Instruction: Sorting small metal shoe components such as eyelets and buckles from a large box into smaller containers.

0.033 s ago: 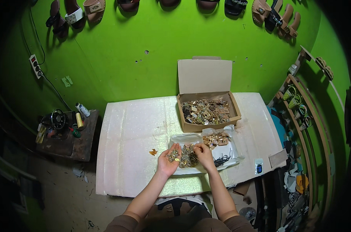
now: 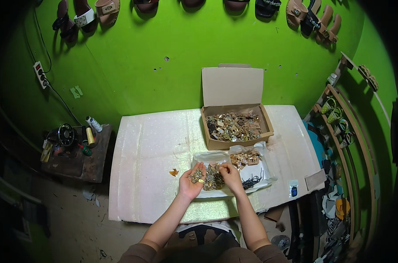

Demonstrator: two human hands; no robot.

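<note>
My left hand (image 2: 192, 182) is turned palm up and cupped, holding a small heap of shiny metal ornaments (image 2: 195, 176); a yellowish oval piece lies near its heel. Fingertips pinched together, my right hand (image 2: 231, 176) hovers at the right side of a pile of similar ornaments (image 2: 213, 179). Whatever it pinches is too small to make out. That pile fills a shallow white tray (image 2: 206, 156) lined with thin paper. In a second white tray (image 2: 259, 164) to the right lie gold-toned pieces (image 2: 245, 158) and black stringy pieces (image 2: 252, 182).
Behind the trays, an open cardboard box (image 2: 232, 143) holds many mixed ornaments. A brown scrap (image 2: 173, 172) lies left on the pale sparkly table (image 2: 146, 153). A small blue-filled packet (image 2: 293, 188) and grey block (image 2: 315, 179) sit at right. A sewing machine (image 2: 66, 136) stands far left.
</note>
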